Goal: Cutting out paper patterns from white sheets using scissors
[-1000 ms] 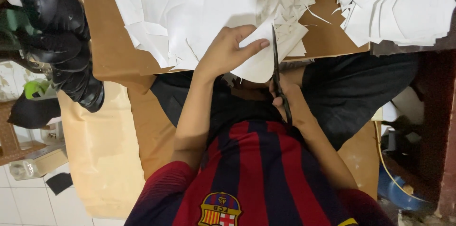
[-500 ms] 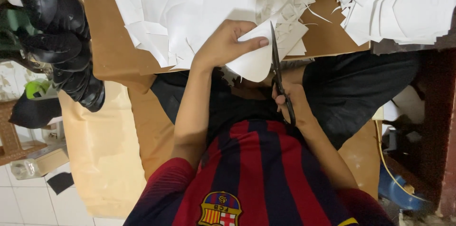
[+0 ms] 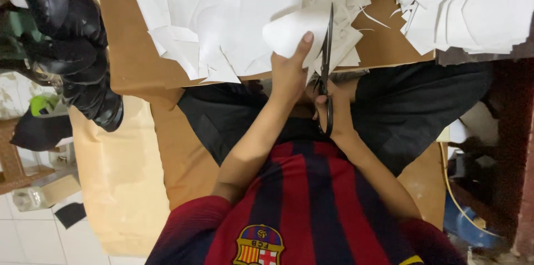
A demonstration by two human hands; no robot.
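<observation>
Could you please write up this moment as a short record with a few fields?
Left hand: holds a curved white paper piece, thumb on top.
Right hand: grip closed on black scissors, blades pointing away along the paper's edge.
Surface: brown board carrying a heap of white offcuts; second white stack to the right.
Left side: black gloves.

Soft, even indoor light falls from above, brightest on the white paper pieces (image 3: 245,20), which are nearly washed out, with little detail where the sheets overlap. The brown counter (image 3: 122,48) is evenly lit, without glare. The right edge sinks into dim reddish shadow, and the dark trousers (image 3: 423,109) lose their folds in darkness. The black gloves (image 3: 72,48) show faint sheen. The hands (image 3: 289,70) and scissors (image 3: 325,59) are fairly sharp; the striped shirt (image 3: 300,209), close to the lens, looks slightly soft. The wide lens stretches the corners.
</observation>
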